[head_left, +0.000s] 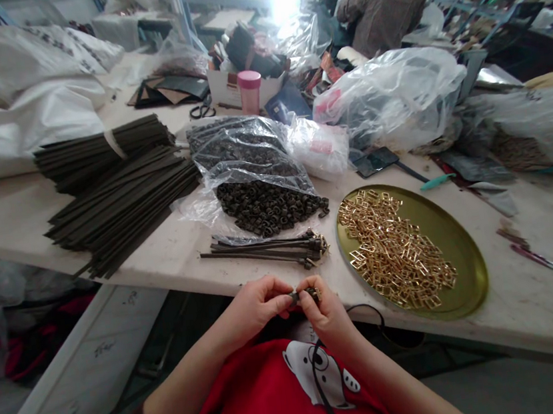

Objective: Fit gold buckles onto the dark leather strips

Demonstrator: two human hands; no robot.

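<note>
My left hand [257, 305] and my right hand [326, 312] meet just below the table's front edge, above my red shirt. Both pinch the end of a thin dark strap [305, 293] with a small gold buckle on it; the strap hangs down over my lap. On the table right ahead lies a small bundle of finished straps [266, 249]. A round gold tray [464, 258] heaped with gold buckles [396, 253] stands to the right of it. A pile of small dark loops [266, 207] spills from a clear plastic bag.
Stacks of long dark straps [113, 187] lie at the left. Plastic bags [394, 95], a pink cup [250, 90], scissors [201, 111] and a box sit farther back. A teal tool [437, 181] and a pink tool [535, 257] lie at the right. Another person [383, 9] sits at the back.
</note>
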